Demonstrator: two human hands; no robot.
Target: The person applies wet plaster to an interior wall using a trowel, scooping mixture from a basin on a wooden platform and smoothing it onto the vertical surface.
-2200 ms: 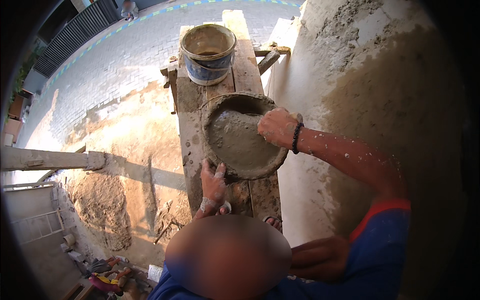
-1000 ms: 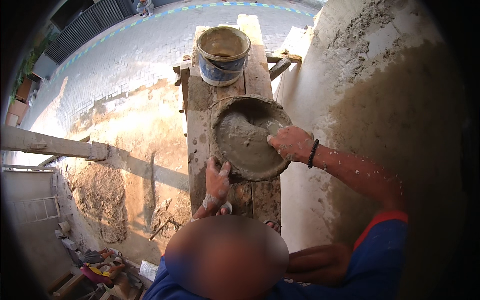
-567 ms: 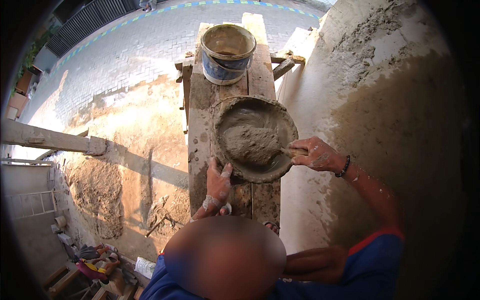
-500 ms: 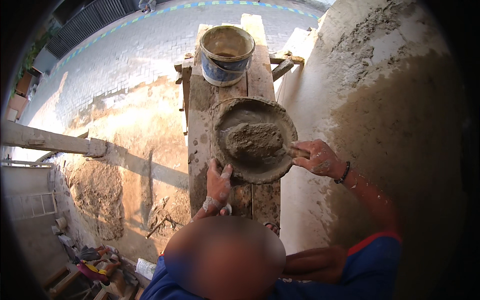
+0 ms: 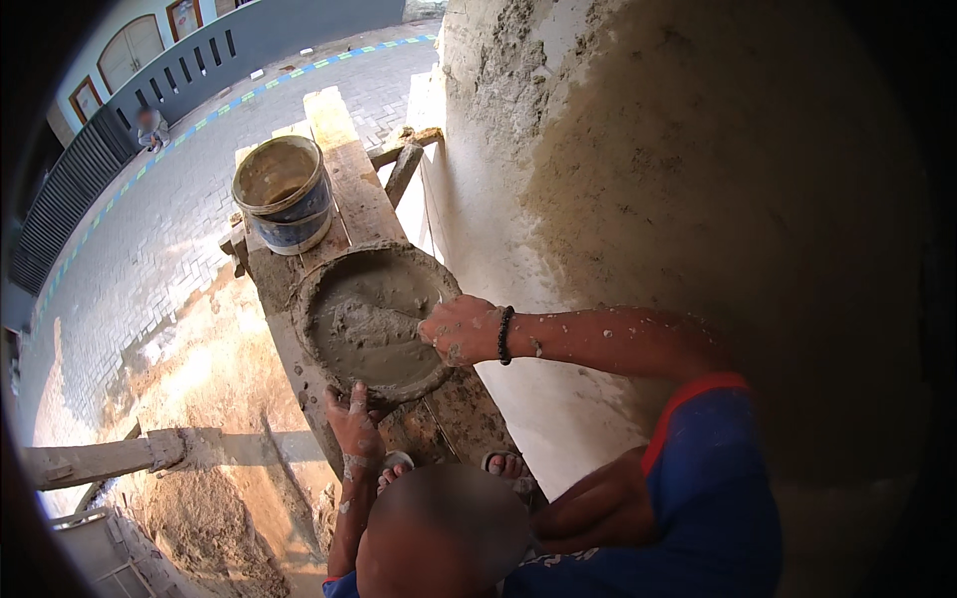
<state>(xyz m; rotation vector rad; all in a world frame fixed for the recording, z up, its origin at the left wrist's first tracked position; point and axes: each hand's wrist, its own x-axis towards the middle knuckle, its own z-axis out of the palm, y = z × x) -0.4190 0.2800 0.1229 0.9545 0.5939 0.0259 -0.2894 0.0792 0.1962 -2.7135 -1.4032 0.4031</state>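
Observation:
A round basin (image 5: 308, 342) of wet grey mortar (image 5: 389, 274) rests on wooden planks, its rim caked with mortar. My left hand (image 5: 356, 431) grips its near-left rim, fingertips over the edge and the rest partly hidden beneath. At the basin's right side, my right hand (image 5: 464, 331) is closed around the handle of a trowel. The trowel blade (image 5: 371, 327) lies low in the mortar, coated and hard to make out from it. Mortar spatters both forearms, and a dark beaded bracelet circles my right wrist.
Beyond the basin stands a blue and white bucket (image 5: 289, 204) on the raised planks (image 5: 349, 164). A partly wet plastered wall (image 5: 638, 199) rises close on the right. My feet (image 5: 505, 465) are on the planks. Lower left are a wooden beam (image 5: 100, 463) and a sand heap (image 5: 199, 523). Someone (image 5: 152, 130) sits far off.
The view has turned right, so basin and bucket appear farther left. The mortar heaped on the trowel has become a low, spread mass in the basin. Both hands keep their holds.

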